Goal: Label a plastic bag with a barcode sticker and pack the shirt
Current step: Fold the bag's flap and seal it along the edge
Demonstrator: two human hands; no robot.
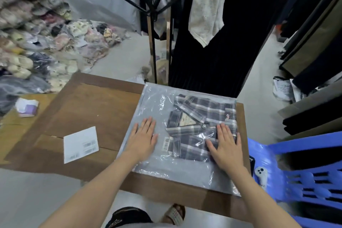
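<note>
currently:
left hand (143, 138): fingers flat, gripping nothing, on plastic bag (182, 172)
right hand (226, 147): fingers flat, gripping nothing, on shirt (196, 116)
barcode sticker (166, 144): 9 o'clock of shirt

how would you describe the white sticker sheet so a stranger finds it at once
Start at the brown cardboard worktop. Left of the bagged plaid shirt lies a flat white sheet carrying small barcode stickers. It is the only loose paper there, lying apart from the bag.

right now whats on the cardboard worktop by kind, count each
clear plastic bag: 1
folded plaid shirt, inside the bag: 1
barcode sticker on the bag: 1
white label sheet: 1
hands, left and right, flat on the bag: 2
total: 6
</note>
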